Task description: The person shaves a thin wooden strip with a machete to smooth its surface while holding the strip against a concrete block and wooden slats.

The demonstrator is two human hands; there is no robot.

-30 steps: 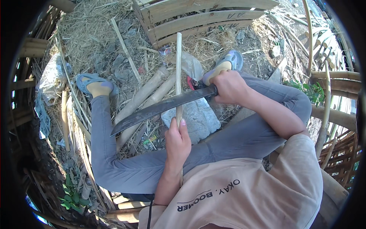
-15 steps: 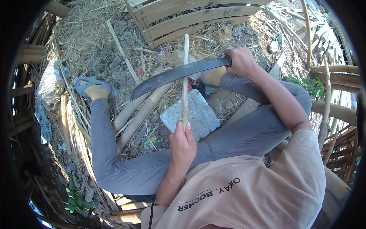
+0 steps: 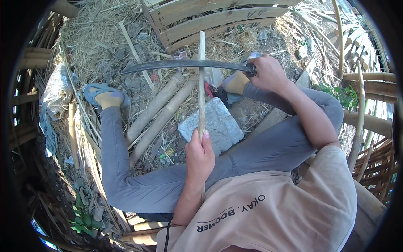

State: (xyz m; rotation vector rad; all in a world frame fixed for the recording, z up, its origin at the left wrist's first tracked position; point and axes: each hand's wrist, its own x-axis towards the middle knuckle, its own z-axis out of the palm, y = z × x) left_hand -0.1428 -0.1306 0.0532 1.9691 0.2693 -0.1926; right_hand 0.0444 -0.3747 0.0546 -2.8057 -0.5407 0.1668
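My left hand is closed around a long wooden stick, its lower end running back along my forearm toward my shirt. The stick points away from me, over a pale stone block on the ground. In my right hand is the dark handle of a machete. Its long curved blade lies crosswise over the upper part of the stick, seen nearly edge-on, with the tip toward the left. Whether the edge bites into the wood, I cannot tell.
Two bamboo poles lie on the straw-strewn ground between my feet. A slatted wooden crate stands beyond. At the left is a clear plastic bag; cut bamboo lengths are piled at the far right. Bamboo rails flank my right side.
The machete has moved farther up the stick, away from me, and its blade has turned from showing its flat side to nearly edge-on. The stick has shifted slightly left and stands more upright.
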